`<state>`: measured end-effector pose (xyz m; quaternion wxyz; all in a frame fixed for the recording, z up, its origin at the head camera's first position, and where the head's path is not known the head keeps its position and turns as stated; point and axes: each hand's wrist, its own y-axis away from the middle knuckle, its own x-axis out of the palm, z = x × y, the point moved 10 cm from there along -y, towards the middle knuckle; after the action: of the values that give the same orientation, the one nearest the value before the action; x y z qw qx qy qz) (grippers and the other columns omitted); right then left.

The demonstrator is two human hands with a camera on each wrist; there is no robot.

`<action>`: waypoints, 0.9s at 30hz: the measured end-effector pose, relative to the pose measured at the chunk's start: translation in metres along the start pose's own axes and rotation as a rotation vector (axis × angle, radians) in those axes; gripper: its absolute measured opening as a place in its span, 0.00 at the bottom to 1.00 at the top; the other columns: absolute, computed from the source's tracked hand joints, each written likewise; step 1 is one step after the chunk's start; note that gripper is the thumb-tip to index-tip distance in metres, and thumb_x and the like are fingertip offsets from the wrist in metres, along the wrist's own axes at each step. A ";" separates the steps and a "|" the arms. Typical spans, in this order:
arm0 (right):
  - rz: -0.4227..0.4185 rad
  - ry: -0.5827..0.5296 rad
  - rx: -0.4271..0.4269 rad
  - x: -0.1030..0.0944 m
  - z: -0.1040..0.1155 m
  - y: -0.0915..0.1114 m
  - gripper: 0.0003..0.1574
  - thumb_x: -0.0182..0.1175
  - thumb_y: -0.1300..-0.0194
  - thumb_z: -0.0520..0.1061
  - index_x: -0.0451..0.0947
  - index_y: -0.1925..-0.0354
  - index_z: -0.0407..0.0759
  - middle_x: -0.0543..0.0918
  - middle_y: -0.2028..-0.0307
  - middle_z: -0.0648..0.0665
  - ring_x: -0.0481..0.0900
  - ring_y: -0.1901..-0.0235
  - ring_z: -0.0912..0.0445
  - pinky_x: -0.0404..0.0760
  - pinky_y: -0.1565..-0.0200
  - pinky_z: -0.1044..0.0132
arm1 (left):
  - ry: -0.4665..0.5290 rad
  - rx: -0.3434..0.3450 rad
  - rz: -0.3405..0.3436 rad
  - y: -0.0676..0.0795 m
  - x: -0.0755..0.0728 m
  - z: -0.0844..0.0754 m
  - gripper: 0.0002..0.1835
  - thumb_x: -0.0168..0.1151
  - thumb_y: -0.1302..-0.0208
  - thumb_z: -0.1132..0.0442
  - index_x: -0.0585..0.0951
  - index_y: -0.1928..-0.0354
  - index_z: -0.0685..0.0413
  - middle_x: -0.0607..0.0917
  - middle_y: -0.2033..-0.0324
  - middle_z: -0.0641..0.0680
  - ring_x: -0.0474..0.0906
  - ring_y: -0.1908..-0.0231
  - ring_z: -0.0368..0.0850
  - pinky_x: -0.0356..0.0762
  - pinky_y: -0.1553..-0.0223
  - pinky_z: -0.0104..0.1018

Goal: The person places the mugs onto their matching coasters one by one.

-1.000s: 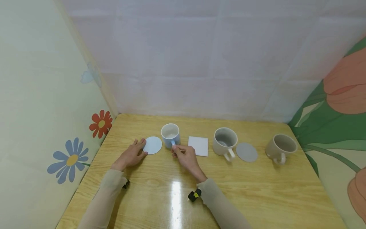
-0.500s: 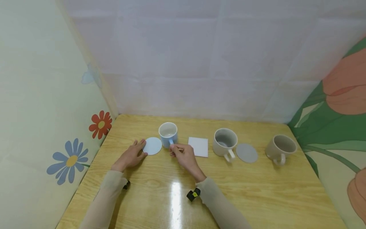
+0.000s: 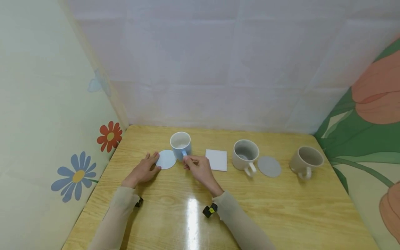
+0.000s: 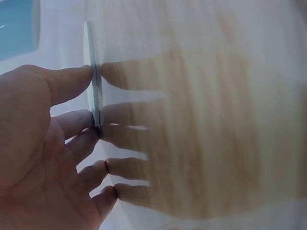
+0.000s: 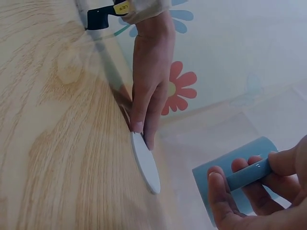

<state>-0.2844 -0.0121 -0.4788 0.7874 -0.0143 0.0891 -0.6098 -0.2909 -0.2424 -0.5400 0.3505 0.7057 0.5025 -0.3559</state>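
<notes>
A light blue mug (image 3: pixel 180 144) with a white inside is held by its handle between the thumb and fingers of my right hand (image 3: pixel 200 169). In the right wrist view, the mug's base (image 5: pixel 204 196) appears raised off the table. Just left of it lies a round pale blue coaster (image 3: pixel 166 159), flat on the table. My left hand (image 3: pixel 143 169) rests there with fingers spread. Its thumb (image 4: pixel 72 82) and index fingertip touch the coaster's edge (image 4: pixel 92 52), while the other fingertips meet the tabletop.
Right of the blue mug lies a square white coaster (image 3: pixel 216 160). Farther right stand a white mug (image 3: pixel 245 155), a round grey coaster (image 3: pixel 269 166) and a beige mug (image 3: pixel 306 161). All are on the wooden table (image 3: pixel 281 215), with a white cloth (image 3: pixel 200 62) behind.
The blue mug has moved a little left and away from me, toward the round blue coaster, with my right hand on its handle. My left hand and the other things stay put.
</notes>
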 end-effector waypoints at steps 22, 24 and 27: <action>0.050 0.061 -0.016 0.013 0.013 -0.008 0.16 0.62 0.21 0.43 0.90 0.54 0.29 0.91 0.59 0.30 0.92 0.63 0.42 0.93 0.54 0.47 | 0.026 0.010 -0.017 -0.001 0.000 0.001 0.36 0.56 0.18 0.57 0.57 0.18 0.65 0.55 0.17 0.65 0.43 0.19 0.79 0.47 0.24 0.80; 0.058 0.056 -0.031 0.015 0.015 -0.010 0.17 0.62 0.21 0.42 0.89 0.53 0.27 0.91 0.59 0.29 0.92 0.62 0.37 0.93 0.54 0.45 | 0.028 0.013 -0.019 -0.002 0.000 0.002 0.36 0.57 0.18 0.58 0.57 0.18 0.65 0.55 0.17 0.65 0.42 0.19 0.79 0.46 0.23 0.79; 0.069 0.043 -0.044 0.018 0.017 -0.011 0.17 0.62 0.21 0.41 0.89 0.53 0.27 0.90 0.59 0.26 0.91 0.61 0.32 0.91 0.54 0.40 | 0.033 0.024 -0.020 -0.001 0.000 0.002 0.37 0.58 0.19 0.58 0.58 0.18 0.67 0.56 0.18 0.67 0.42 0.20 0.80 0.44 0.22 0.78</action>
<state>-0.2876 -0.0336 -0.4632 0.8054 -0.0157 0.1198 -0.5803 -0.2924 -0.2440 -0.5413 0.3302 0.7104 0.5111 -0.3536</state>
